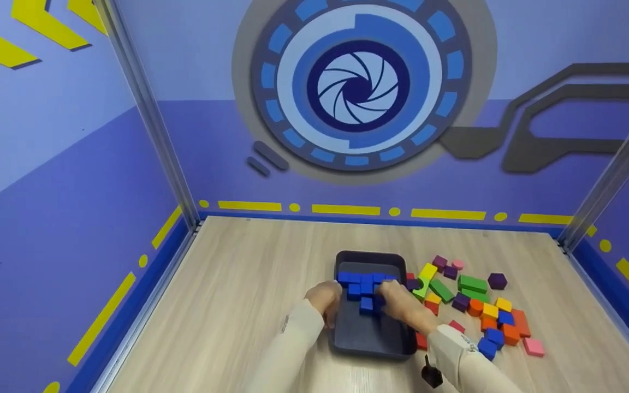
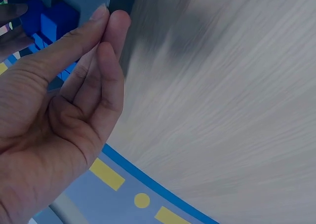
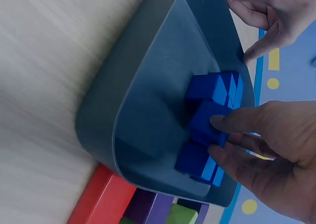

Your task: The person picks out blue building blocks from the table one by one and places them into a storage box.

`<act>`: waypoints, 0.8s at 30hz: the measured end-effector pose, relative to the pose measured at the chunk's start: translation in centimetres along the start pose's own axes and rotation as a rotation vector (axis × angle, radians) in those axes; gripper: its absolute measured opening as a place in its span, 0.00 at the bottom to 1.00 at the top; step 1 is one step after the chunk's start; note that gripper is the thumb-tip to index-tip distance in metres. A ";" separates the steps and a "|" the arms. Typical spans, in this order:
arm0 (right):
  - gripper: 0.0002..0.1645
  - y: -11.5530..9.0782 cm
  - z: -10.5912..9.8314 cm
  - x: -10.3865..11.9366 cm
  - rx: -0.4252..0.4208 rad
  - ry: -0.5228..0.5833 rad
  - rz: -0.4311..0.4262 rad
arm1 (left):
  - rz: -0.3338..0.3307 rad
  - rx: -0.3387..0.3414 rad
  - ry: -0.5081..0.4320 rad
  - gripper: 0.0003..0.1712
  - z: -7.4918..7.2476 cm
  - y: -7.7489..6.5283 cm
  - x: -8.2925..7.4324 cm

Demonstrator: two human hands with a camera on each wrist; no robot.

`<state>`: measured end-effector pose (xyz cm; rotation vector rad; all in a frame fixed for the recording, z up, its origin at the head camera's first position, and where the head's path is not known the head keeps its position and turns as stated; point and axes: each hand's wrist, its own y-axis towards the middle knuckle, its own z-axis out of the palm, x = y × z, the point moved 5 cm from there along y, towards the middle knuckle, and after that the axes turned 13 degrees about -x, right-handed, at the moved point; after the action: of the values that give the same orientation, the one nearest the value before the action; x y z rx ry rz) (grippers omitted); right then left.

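A dark grey rectangular tray (image 1: pixel 359 339) stands on the wooden table with several blue cubes (image 1: pixel 367 288) grouped toward its far end. At its left side, my left hand (image 1: pixel 325 300) pinches the rim between thumb and fingers, also seen in the left wrist view as the left hand (image 2: pixel 74 91). My right hand (image 1: pixel 401 303) reaches over the tray's right side. In the right wrist view, the thumb and fingers of the right hand (image 3: pixel 281 152) pinch a blue cube (image 3: pixel 201 126) beside the other cubes. The head view partly hides this cube behind the hand.
Right of the tray lie scattered coloured blocks, including a green block (image 1: pixel 473 283), a purple block (image 1: pixel 497 281), blue blocks (image 1: pixel 487 348) and a pink block (image 1: pixel 533 347). A red block (image 3: pixel 101 197) lies close against the tray's outside. Panel walls (image 1: pixel 205 158) border the table.
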<state>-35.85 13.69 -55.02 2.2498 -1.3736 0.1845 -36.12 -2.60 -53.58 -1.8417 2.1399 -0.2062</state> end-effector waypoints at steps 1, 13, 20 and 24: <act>0.12 -0.1 0.0 -0.1 -0.005 -0.004 0.004 | -0.011 0.014 -0.019 0.24 0.0 -0.1 -0.1; 0.13 -2.0 -1.3 -0.7 -0.059 -0.036 -0.044 | 0.014 0.040 -0.108 0.37 0.3 -0.2 -1.0; 0.13 -2.8 -4.8 -2.9 -0.030 -0.083 0.104 | 0.051 -0.045 -0.062 0.34 0.0 -0.1 0.0; 0.11 -4.6 -7.8 -6.4 -0.032 -0.139 0.229 | 0.031 -0.041 -0.077 0.47 0.0 -0.3 0.6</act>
<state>-33.90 24.24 -52.15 2.1093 -1.6953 0.0833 -35.86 -3.26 -53.59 -1.8068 2.1335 -0.0840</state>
